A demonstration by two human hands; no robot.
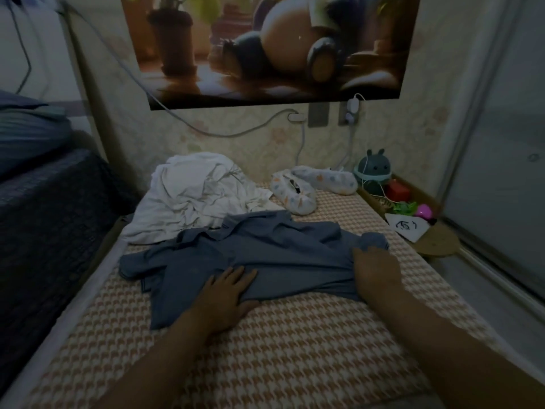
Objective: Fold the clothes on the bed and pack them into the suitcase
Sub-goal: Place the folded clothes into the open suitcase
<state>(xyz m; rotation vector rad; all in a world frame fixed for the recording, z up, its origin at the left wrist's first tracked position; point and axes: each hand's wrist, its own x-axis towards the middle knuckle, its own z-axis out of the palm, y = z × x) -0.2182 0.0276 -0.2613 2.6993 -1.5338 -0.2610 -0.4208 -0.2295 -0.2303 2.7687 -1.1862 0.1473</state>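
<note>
A blue shirt (250,255) lies spread and rumpled across the middle of the bed (295,349), which has an orange houndstooth cover. My left hand (227,293) lies flat on the shirt's near hem, fingers straight. At the shirt's right edge my right hand (376,270) rests on the cloth, its fingertips at bunched fabric; whether they pinch it is hidden. A crumpled white garment (194,196) sits behind the shirt, near the wall. No suitcase is in view.
Two patterned slippers (298,193) lie at the far end of the bed. A round toy lamp (373,172), small toys and a paper sit on a low wooden stand (436,240) at right. Dark bedding (44,216) rises on the left. Cables hang along the wall.
</note>
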